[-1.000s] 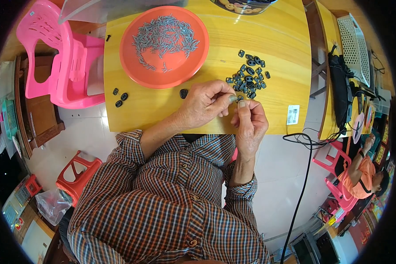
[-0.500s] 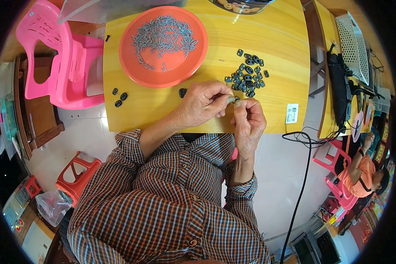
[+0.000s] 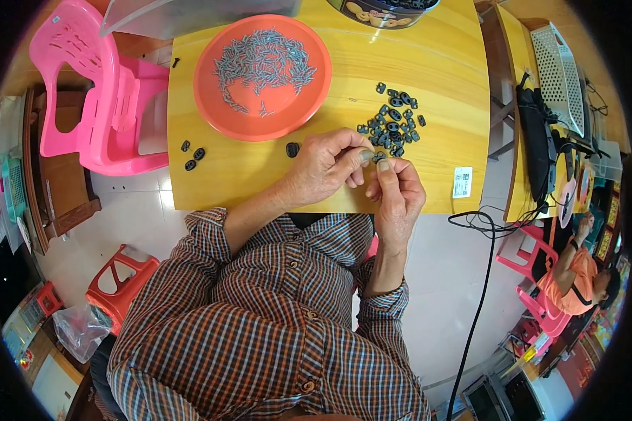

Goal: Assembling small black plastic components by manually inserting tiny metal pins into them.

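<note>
My left hand (image 3: 321, 168) and my right hand (image 3: 399, 189) meet over the near edge of the yellow table, fingertips almost touching. A small black plastic piece (image 3: 378, 157) shows at the right thumb and finger, which pinch it. The left thumb and fingers are pressed together against its side; whatever they grip is hidden. Just beyond lies a loose pile of small black two-holed plastic pieces (image 3: 395, 116). One more black piece (image 3: 292, 149) rests beside my left hand. To the far left, an orange-red round tray (image 3: 211, 116) carries many small silver screw-like pins (image 3: 265, 59).
Several black pieces (image 3: 199, 154) lie near the table's left edge. A clear plastic bin (image 3: 189, 17) and a round tin (image 3: 379, 15) stand at the back. A white label (image 3: 463, 182) and a black cable (image 3: 486, 281) are at right. Pink chair (image 3: 109, 91) left; a seated person (image 3: 579, 281) far right.
My right thumb has shifted slightly and more of the black piece shows between the fingertips. Both hands stay in the same place; the whole view has shifted a little.
</note>
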`<state>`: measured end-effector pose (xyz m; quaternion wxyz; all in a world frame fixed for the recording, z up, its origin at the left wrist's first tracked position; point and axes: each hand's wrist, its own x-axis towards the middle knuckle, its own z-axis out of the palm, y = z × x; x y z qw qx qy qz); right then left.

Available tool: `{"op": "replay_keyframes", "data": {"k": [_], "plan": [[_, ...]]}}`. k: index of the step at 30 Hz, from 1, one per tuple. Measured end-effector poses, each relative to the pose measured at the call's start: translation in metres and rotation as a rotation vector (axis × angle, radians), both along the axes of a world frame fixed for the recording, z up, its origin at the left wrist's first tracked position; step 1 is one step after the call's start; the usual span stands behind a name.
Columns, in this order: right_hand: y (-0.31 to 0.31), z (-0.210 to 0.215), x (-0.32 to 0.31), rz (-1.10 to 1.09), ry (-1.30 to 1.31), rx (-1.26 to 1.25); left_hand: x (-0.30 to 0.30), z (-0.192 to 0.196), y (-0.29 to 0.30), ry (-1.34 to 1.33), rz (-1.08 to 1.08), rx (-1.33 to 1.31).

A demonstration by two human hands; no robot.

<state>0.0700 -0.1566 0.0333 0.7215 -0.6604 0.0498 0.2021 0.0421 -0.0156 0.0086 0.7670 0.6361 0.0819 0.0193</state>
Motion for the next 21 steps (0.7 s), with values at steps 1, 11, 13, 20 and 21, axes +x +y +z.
{"op": "replay_keyframes", "data": {"k": [1,11,13,20,21], "plan": [[0.0006,0.0001,-0.0003,0.007,-0.013,-0.001,-0.0002,0.0001,0.0005,0.0,0.001,0.014],[0.0,0.0018,-0.0013,0.022,-0.003,0.014,-0.0014,0.0032,0.001,-0.015,0.024,0.03],[-0.0004,0.003,-0.0012,0.032,-0.021,-0.039,-0.0013,0.0031,0.0012,-0.009,0.009,0.034],[-0.0011,0.0002,-0.0009,0.047,-0.092,-0.076,-0.0017,0.0004,0.0027,-0.002,-0.017,0.056],[-0.0008,-0.0001,-0.0012,0.045,-0.086,-0.066,-0.0017,0.0002,0.0028,0.002,-0.017,0.049]]}}
